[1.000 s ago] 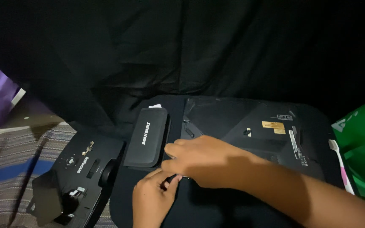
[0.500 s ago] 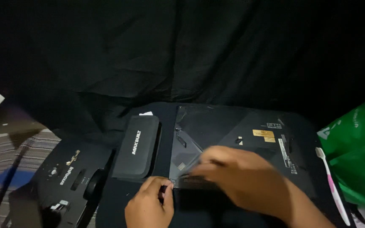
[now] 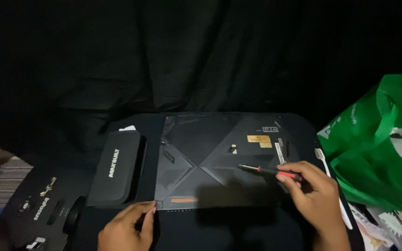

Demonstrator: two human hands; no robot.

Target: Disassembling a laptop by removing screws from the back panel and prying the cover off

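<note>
A black laptop lies bottom-up (image 3: pixel 219 153) on a dark surface, its base panel ribbed with diagonal lines and small labels. My right hand (image 3: pixel 310 195) holds a small screwdriver with a red-and-black handle (image 3: pixel 271 170), its tip lying over the panel's right middle. My left hand (image 3: pixel 129 227) rests at the panel's near left corner, fingertips pinched at the corner edge. A black zipped tool case (image 3: pixel 116 167) lies just left of the laptop.
A black projector (image 3: pixel 38 214) sits at the lower left on a striped cloth. A green plastic bag (image 3: pixel 378 153) fills the right side, with a white toothbrush (image 3: pixel 331 186) beside it. Black cloth hangs behind everything.
My right hand has moved from the panel's near left corner to the right, now showing the screwdriver. The left hand stays near that corner. The view has shifted.
</note>
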